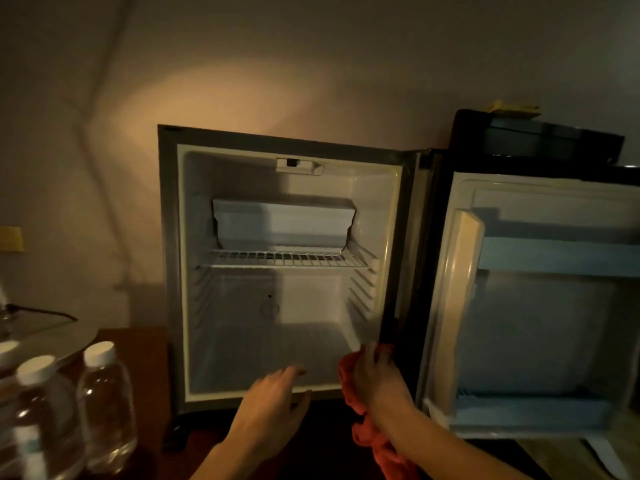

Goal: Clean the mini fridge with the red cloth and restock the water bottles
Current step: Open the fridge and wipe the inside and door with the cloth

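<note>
Two hands at fridge (pixel 173 271) sill: right hand (pixel 377 375) clutches red cloth (pixel 367 434); left hand (pixel 273 396) flat, empty, nearer upright bottles (pixel 107 410) at left.

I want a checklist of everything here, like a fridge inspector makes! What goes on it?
Surface: dark wooden top, fridge standing on it.
Job's things: mini fridge open and empty, wire shelf in place; door swung right; water bottles capped, waiting at left; red cloth at the lower right corner of the opening.
Clutter: yellowish item on a dark box behind the door.
Grippers: left hand open, at the fridge's bottom edge; right hand gripping the cloth.
Cables: dark cord at far left.
Surroundings: dim plain wall.
</note>
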Demonstrator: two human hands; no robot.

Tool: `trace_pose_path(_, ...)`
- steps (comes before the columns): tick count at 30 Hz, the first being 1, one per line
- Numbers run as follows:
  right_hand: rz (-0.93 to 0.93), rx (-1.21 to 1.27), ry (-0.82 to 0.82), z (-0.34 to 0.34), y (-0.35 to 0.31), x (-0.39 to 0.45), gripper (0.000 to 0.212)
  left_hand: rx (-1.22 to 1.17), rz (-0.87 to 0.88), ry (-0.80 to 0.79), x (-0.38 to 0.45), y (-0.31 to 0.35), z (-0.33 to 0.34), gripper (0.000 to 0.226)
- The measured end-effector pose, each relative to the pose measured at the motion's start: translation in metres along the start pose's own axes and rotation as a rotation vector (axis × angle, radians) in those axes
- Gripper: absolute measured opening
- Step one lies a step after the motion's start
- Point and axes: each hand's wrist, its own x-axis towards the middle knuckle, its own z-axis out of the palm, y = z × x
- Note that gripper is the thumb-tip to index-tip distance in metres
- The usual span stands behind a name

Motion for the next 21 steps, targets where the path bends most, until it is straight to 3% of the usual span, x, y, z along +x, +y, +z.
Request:
trace_pose_path(3, 0.028, 0.041, -0.004, 0.02, -0.011, 0.002, 0.037, 0.01, 0.015, -0.009, -0.005, -0.001, -0.001, 0.041)
trace_pose_path(5, -0.045, 0.107, 0.074, 0.013, 0.0, 0.004, 0.02, 0.001, 0.02, -0.006, -0.005, -0.002, -0.001, 0.044)
trace_pose_path(12, 0.036, -0.052, 0.19, -0.097, 0.066, 0.008, 0.032, 0.0, 0.026, -0.04, 0.009, 0.011, 0.002, 0.048)
trace_pose_path(14, 0.101, -0.089, 0.195, -0.107, 0.068, 0.007, 0.023, -0.004, 0.016, -0.041, 0.014, 0.013, 0.004, 0.048)
trace_pose_path(16, 0.015, -0.087, 0.169, -0.088, 0.058, 0.008, 0.014, -0.012, 0.01, -0.038, 0.018, 0.016, 0.006, 0.048)
trace_pose_path(18, -0.06, -0.019, 0.042, -0.061, 0.041, 0.005, 0.019, -0.012, 0.005, -0.038, 0.019, 0.018, 0.008, 0.05)
trace_pose_path(19, -0.018, 0.026, 0.048, -0.049, 0.036, 0.002, 0.024, -0.01, 0.007, -0.035, 0.019, 0.017, 0.009, 0.052)
trace_pose_path(21, -0.023, 0.027, -0.11, -0.029, 0.021, -0.005, 0.026, -0.014, 0.014, -0.038, 0.017, 0.015, 0.01, 0.051)
